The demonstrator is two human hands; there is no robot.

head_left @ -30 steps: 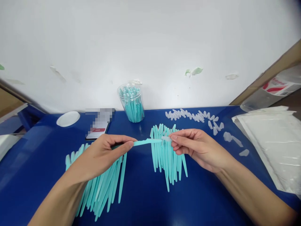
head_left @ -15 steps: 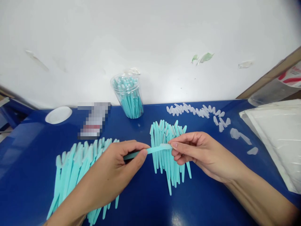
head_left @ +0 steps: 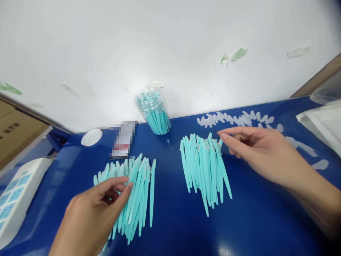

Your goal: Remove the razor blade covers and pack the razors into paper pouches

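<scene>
On the left, my left hand (head_left: 98, 206) is closed, thumb and forefinger pinching a turquoise eyebrow razor (head_left: 136, 167) over the left pile of eyebrow razors (head_left: 145, 199); part of that pile is hidden behind the hand. My right hand (head_left: 255, 149) hovers at the upper right of a second pile of eyebrow razors (head_left: 204, 167). Its thumb and forefinger are slightly apart beside one razor's head end (head_left: 220, 143), and nothing is visibly held. Translucent blade caps (head_left: 234, 119) lie in a loose row behind the right hand.
A clear tub (head_left: 153, 112) full of eyebrow razors stands by the wall. Left of it lie a blurred-out flat object (head_left: 124, 138) and a round white lid (head_left: 91, 137). A white power strip (head_left: 23, 192) is at far left; white packaging (head_left: 323, 122) sits at the right edge.
The hands have moved apart from the single razor they both held. My left hand went left to the left pile, my right hand up to the right pile. The view has shifted left.
</scene>
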